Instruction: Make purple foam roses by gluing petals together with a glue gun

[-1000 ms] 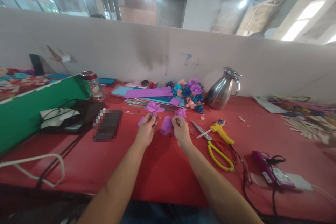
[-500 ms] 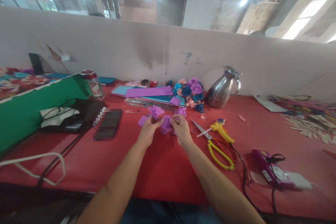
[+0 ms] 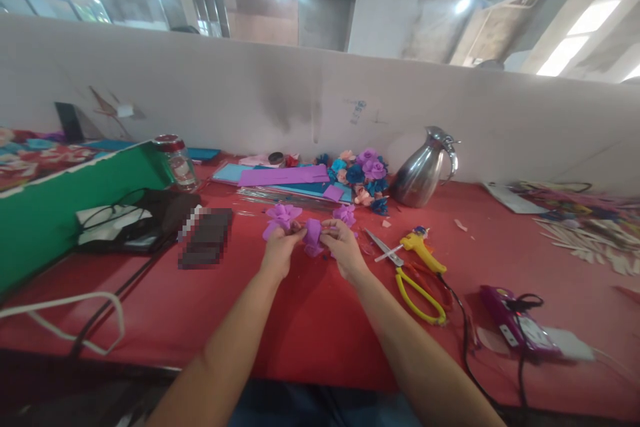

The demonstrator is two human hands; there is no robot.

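A small curled purple paper petal [image 3: 313, 231] is pinched at its two sides, between my hands and just above the red table. My left hand [image 3: 280, 252] has thumb and fingers closed on its left edge. On the other side, my right hand [image 3: 344, 248] grips the right edge with closed fingertips. Behind my left hand lies a purple paper flower [image 3: 283, 213]. Another purple paper flower [image 3: 345, 214] shows beyond my right hand, partly covered by the fingers. More purple paper lies under the hands, mostly hidden.
Right of my hands lie scissors [image 3: 420, 297] and a yellow glue gun [image 3: 423, 251] with its cord. A steel jug [image 3: 421, 170] stands behind, beside a heap of paper flowers [image 3: 367, 173]. Purple paper strips [image 3: 283, 176] lie at the back. A glass jar [image 3: 179, 163] is at left.
The purple flower near my left hand has shifted left, away from the fingertips. My left fingers have come onto the petal, which now stands more upright between both hands.
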